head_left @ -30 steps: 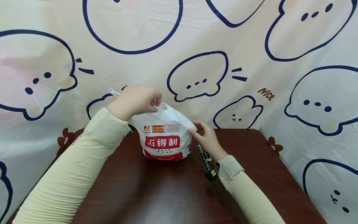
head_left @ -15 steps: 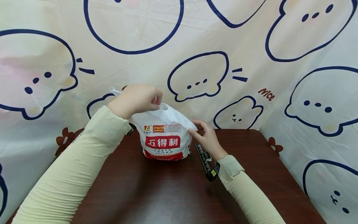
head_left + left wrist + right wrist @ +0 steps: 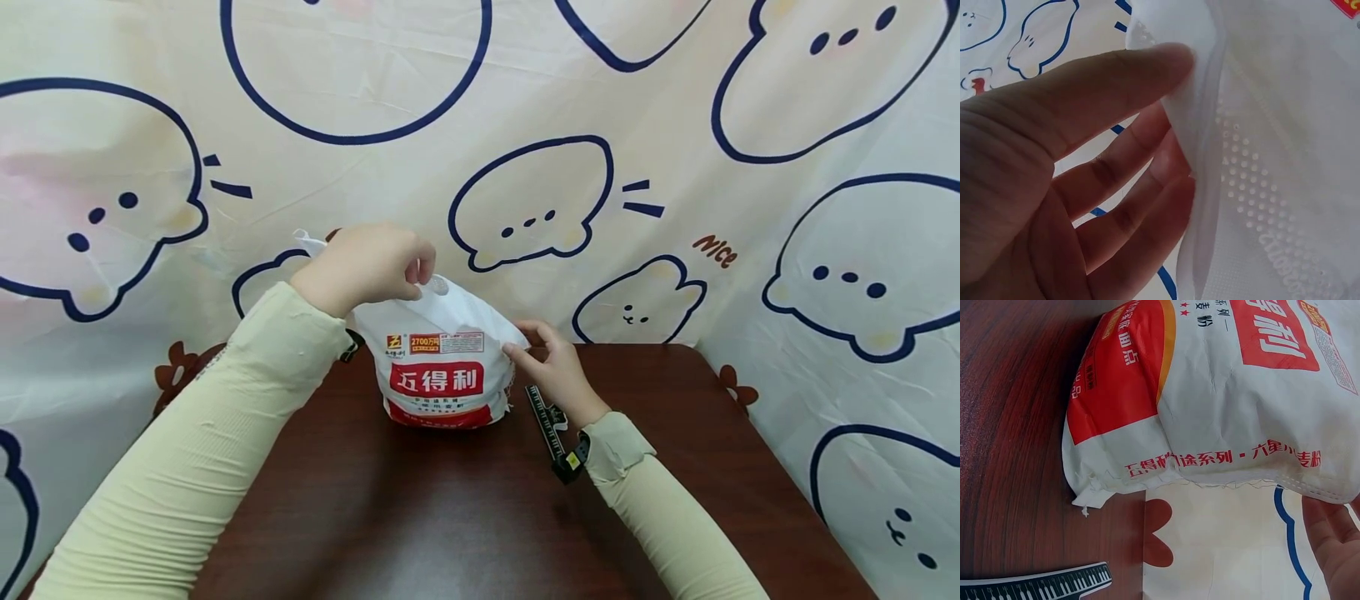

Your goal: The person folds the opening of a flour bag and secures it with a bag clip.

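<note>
Cartoon-printed cloth (image 3: 525, 100) hangs behind and to both sides of a dark wooden bench (image 3: 420, 517), closing off the far edge. Near the far middle of the bench stands a white sack (image 3: 438, 367) with red printed panels, upright on its base, its long axis running bottom to top and its printed face turned toward the person.

The left hand (image 3: 363, 267) sits at the sack's top left corner, above and slightly left of its body. The left wrist view shows the thumb (image 3: 1110, 81) laid over the edge of the white sack material (image 3: 1260, 156) with the fingers (image 3: 1129, 206) curled behind it, so this grip pinches the top flap. The right hand (image 3: 555, 371) is lower, at the sack's right shoulder, thumb and forefinger closed on the folded upper edge there; from the head view it reads as a light pinch. Of the two, the left hand is higher and holds the top, while the right is against the sack's right side.

Just beside the right wrist, a black ruler-like strip (image 3: 546, 421) with white marks lies on the bench, angled from the sack's base toward the near right.

The sack's far side and its mouth are hidden behind the left hand. In the right wrist view only a fingertip shows at the corner, so that pinch cannot be confirmed there.
</note>
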